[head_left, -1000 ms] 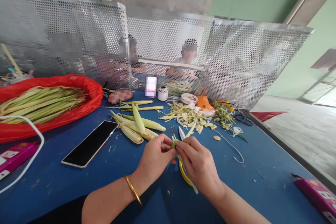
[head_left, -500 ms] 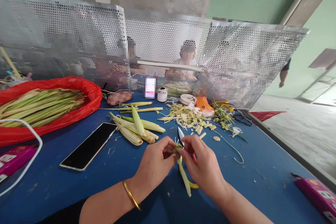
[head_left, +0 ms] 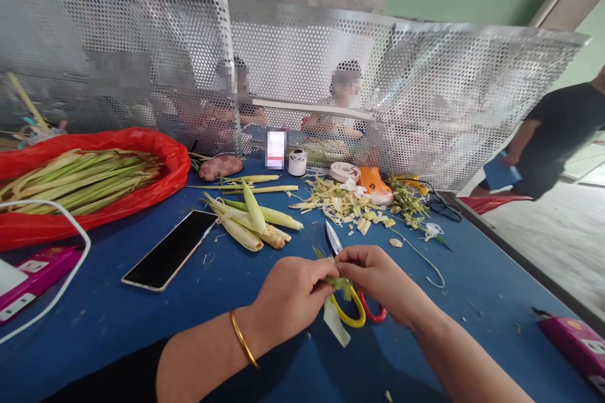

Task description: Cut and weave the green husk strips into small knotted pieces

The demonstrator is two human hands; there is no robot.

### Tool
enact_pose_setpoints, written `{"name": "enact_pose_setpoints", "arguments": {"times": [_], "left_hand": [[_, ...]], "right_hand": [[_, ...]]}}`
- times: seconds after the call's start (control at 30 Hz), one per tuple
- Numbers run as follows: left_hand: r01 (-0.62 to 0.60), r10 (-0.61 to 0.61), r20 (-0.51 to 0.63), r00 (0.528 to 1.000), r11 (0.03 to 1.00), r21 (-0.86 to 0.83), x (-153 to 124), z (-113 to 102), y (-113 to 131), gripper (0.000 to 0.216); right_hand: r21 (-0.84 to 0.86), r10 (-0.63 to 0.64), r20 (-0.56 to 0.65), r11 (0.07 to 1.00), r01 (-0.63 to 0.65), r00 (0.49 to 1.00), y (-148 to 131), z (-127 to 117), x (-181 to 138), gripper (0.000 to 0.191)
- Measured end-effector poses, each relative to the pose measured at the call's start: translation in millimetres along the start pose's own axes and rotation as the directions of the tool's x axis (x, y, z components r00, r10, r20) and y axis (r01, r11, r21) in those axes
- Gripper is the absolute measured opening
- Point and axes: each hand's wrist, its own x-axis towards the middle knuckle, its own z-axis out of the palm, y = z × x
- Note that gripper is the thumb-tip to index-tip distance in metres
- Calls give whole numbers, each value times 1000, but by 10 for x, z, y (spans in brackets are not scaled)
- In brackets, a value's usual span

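Observation:
Both my hands meet low at the middle of the blue table (head_left: 236,352), pinching one small folded green leaf piece (head_left: 338,283) between them. My left hand (head_left: 290,296), with a gold bangle on its wrist, grips the leaf from the left with closed fingers. My right hand (head_left: 378,277) pinches it from the right. A pale leaf strip (head_left: 336,322) hangs from the piece down to the table. Just beneath my hands lie scissors (head_left: 352,302) with yellow and red handles, their blade pointing away from me.
A red plastic bag (head_left: 161,167) of long green leaves lies at the left, a black phone (head_left: 171,257) beside it. Folded leaf pieces (head_left: 253,220), leaf scraps (head_left: 350,204) and tape rolls (head_left: 297,164) lie further back. Pink boxes sit at both edges. People sit behind the perforated metal screen (head_left: 425,107); another person stands at right.
My hands have drawn nearer to me and lower, twisting the leaf piece; the scissors' handles now show beneath them. A person in black has come into view at the right.

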Motion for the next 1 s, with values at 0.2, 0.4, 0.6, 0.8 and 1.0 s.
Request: {"name": "enact_pose_setpoints", "arguments": {"times": [0.2, 0.4, 0.6, 0.8, 1.0], "left_hand": [[48, -47, 28, 999, 998, -45, -7, -10, -3, 9], [224, -182, 167, 969, 931, -287, 19, -9, 40, 9], [376, -111, 455, 884, 746, -549, 54, -59, 73, 4], [354, -45, 502, 864, 763, -541, 44, -121, 44, 13], [333, -45, 468, 883, 764, -553, 44, -171, 93, 15]], "right_hand": [[-140, -126, -155, 985, 105, 980, 75, 6, 10, 16], [164, -145, -148, 972, 169, 978, 18, 3, -5, 21], [451, -93, -70, 885, 115, 993, -4, -20, -4, 27], [506, -139, -181, 836, 214, 973, -25, -5, -13, 27], [399, -167, -213, 885, 242, 963, -52, 28, -20, 32]]}}
